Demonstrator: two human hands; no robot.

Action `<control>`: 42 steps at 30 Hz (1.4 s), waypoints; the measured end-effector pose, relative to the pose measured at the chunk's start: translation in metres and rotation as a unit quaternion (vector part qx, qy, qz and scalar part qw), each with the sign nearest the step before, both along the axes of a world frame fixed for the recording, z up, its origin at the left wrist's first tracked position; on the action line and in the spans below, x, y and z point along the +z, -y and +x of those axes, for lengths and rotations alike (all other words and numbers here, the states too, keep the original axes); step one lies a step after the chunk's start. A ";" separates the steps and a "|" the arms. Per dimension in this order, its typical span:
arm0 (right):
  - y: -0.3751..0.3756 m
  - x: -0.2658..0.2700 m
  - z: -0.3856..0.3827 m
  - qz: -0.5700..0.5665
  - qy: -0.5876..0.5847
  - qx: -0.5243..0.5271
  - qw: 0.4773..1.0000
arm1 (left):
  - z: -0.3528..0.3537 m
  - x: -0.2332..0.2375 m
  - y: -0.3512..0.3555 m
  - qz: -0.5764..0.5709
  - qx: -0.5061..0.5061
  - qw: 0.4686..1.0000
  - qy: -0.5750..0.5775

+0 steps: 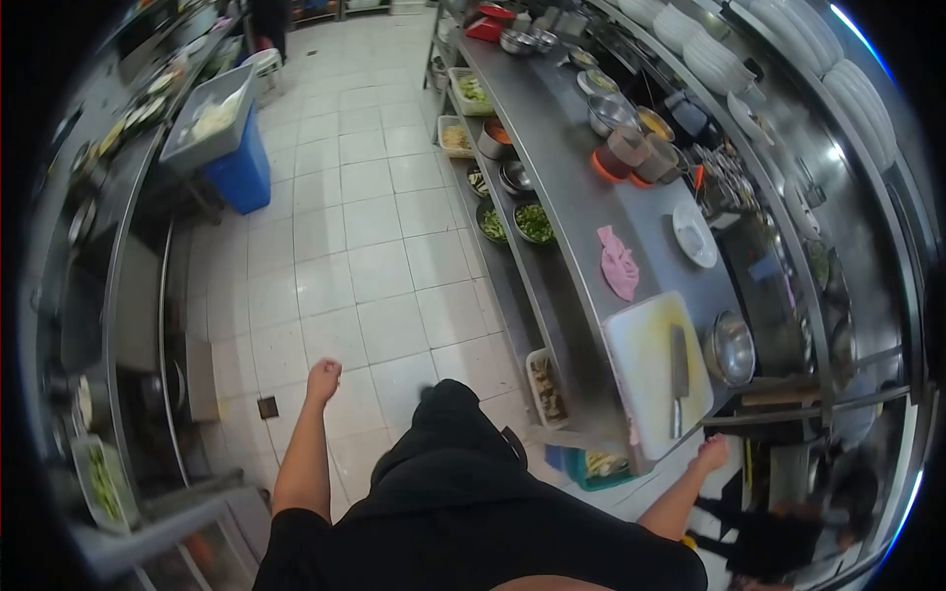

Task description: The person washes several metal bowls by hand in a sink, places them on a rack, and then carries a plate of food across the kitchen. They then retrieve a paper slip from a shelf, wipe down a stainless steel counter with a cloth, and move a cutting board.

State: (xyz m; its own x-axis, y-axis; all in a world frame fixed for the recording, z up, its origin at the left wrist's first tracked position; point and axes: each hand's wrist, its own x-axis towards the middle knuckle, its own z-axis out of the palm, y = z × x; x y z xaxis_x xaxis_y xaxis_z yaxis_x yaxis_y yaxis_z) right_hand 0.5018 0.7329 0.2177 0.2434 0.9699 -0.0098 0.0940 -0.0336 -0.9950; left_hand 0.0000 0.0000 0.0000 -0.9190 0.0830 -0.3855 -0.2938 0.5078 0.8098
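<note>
My left hand [325, 378] hangs over the tiled floor in a loose fist, with nothing visible in it. My right hand [711, 454], also curled closed and apparently holding nothing, is beside the near end of the steel counter. Closest to it is a white cutting board [645, 364] with yellowish stains. A cleaver-like knife [679, 360] lies on the board, its handle [677, 418] pointing toward me. Beyond the board lies a crumpled pink cloth [619, 263]. A metal bowl [730, 350] stands right of the board.
Counters line both sides of a tiled aisle [370, 236]. At the left, a grey tub [211, 120] rests above a blue bin [241, 175]. Bowls of chopped greens [534, 224] fill the lower shelf. White plates [690, 34] are stacked above; another person [778, 537] is at lower right.
</note>
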 end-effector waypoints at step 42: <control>1.911 -0.043 -1.246 -0.150 -0.006 0.983 -0.103 | -0.510 0.003 0.893 0.018 0.801 0.588 0.111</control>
State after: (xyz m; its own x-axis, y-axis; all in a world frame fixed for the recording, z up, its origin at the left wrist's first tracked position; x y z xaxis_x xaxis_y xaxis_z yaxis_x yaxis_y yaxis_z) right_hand -0.7442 -1.1784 0.1745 -0.0303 -0.9987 -0.0399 0.1998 0.0331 -0.9793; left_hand -0.5102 -0.8934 0.0026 0.2433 -0.8088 -0.5353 -0.4714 -0.5810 0.6635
